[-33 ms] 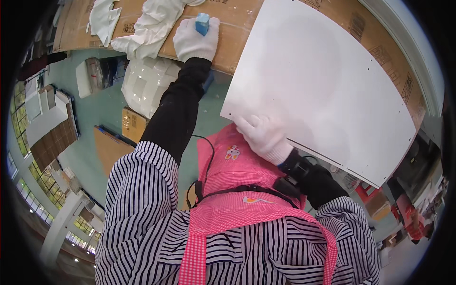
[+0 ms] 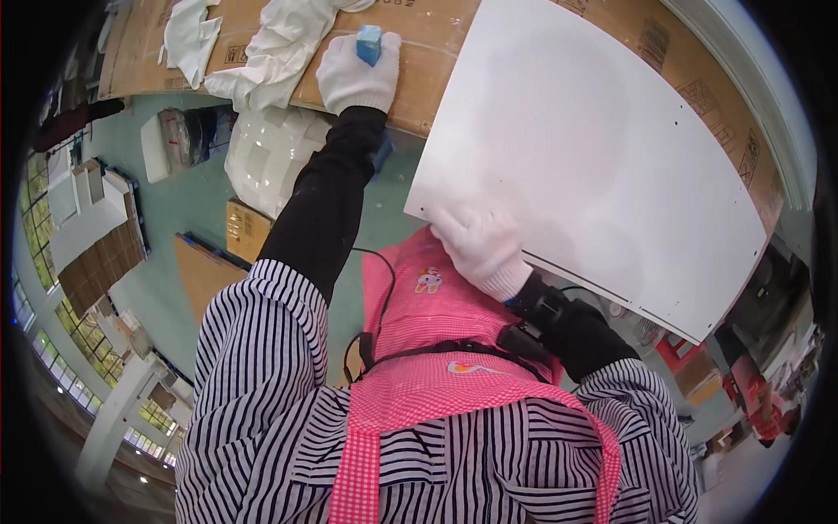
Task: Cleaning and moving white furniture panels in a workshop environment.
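Note:
My left hand [image 2: 359, 77], in a white knit glove, is closed around a small blue block [image 2: 369, 44] that sticks up between the fingers. It rests on the brown cardboard [image 2: 425, 54]. Lower down, my gloved right hand [image 2: 483, 247] grips the near edge of a large white panel [image 2: 559, 131] close to its left corner. Its fingers are curled and partly blurred, and the thumb is hard to make out. The panel lies on the cardboard, has a curved far side, small holes and a faint grey smudge across its middle.
White cloths or gloves [image 2: 278, 54] lie on the cardboard to the left. A wrapped white bundle [image 2: 271, 162], a cardboard box [image 2: 247, 229] and a brown board [image 2: 208, 277] stand below it on the green floor [image 2: 166, 258]. Another person in red [image 2: 768, 410] is at the far right.
My right hand has shifted slightly left along the panel's edge. The left hand and the blue block stay almost where they were.

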A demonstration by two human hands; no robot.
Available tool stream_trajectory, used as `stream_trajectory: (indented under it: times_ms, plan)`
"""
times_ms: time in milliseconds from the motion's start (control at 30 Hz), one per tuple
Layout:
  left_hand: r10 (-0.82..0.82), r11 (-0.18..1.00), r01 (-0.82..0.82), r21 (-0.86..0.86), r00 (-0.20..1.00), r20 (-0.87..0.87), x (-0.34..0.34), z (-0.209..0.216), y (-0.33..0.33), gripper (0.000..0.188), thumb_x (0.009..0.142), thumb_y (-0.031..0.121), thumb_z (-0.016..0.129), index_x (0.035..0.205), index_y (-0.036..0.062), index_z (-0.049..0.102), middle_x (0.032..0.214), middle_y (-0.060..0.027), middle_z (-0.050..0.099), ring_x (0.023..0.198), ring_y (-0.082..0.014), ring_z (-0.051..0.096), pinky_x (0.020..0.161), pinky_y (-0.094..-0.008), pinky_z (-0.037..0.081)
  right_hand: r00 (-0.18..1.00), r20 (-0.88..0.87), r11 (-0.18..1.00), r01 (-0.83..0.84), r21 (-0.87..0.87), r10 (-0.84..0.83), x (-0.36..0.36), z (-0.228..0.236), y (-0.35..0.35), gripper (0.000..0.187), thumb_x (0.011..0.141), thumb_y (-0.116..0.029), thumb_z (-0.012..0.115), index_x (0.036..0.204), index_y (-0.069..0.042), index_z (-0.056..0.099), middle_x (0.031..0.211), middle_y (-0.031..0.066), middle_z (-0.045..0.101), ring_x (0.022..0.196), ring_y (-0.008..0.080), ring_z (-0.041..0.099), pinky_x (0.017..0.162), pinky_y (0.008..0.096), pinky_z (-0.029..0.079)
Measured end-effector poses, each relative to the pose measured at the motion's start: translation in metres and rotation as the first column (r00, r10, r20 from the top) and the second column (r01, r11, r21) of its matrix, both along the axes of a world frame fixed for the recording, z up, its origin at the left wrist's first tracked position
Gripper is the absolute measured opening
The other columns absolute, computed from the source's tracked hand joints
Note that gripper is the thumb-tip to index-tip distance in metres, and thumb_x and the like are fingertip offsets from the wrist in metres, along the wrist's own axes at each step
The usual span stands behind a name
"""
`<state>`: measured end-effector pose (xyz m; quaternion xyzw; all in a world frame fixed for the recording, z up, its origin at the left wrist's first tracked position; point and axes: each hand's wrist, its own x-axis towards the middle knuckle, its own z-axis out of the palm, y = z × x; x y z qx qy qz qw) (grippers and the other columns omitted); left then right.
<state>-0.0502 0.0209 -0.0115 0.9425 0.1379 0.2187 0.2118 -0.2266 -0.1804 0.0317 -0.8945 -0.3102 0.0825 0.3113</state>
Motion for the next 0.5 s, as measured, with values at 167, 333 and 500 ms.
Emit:
stream_trajectory:
  times_ms: [167, 333, 500]
  plan:
    - [0.065, 0.997, -0.063, 0.036, 0.996, -0.064, -0.001, 0.001, 0.003, 0.044, 0.079, 0.047, 0.071, 0.088, 0.0035, 0.070, 0.096, -0.0123, 0.068, 0.091, -0.0329, 0.065, 0.085, -0.0420, 0.051, 0.983, 0.108, 0.986, 0.139, 0.095, -0.149, -0.003, -0.010, 0.030, 0.030, 0.081, -0.013, 0.059, 0.110, -0.015, 0.063, 0.078, 0.0049, 0.061, 0.075, 0.0240, 0.063, 0.060, 0.0372, 0.050]
    - [0.021, 1.000, -0.021, 0.005, 1.000, -0.006, 0.003, -0.020, 0.004, 0.046, 0.078, 0.050, 0.070, 0.089, 0.0054, 0.070, 0.095, -0.0145, 0.069, 0.092, -0.0350, 0.065, 0.086, -0.0439, 0.050, 0.993, -0.116, 0.998, 0.005, 0.061, 0.002, -0.015, -0.007, 0.025, 0.017, 0.086, -0.015, 0.056, 0.101, -0.011, 0.063, 0.077, 0.0082, 0.060, 0.070, 0.0276, 0.063, 0.059, 0.0403, 0.051]
    - [-0.108, 0.964, 0.114, -0.240, 0.993, 0.038, 0.008, -0.040, 0.042, 0.034, 0.085, 0.039, 0.072, 0.076, 0.0082, 0.061, 0.071, -0.0020, 0.060, 0.067, -0.0143, 0.054, 0.063, -0.0348, 0.046, 0.972, 0.036, 0.960, 0.224, 0.169, -0.233, -0.028, -0.013, -0.015, 0.017, 0.089, -0.014, 0.055, 0.102, -0.009, 0.065, 0.077, 0.0089, 0.063, 0.069, 0.0277, 0.064, 0.058, 0.0410, 0.050]
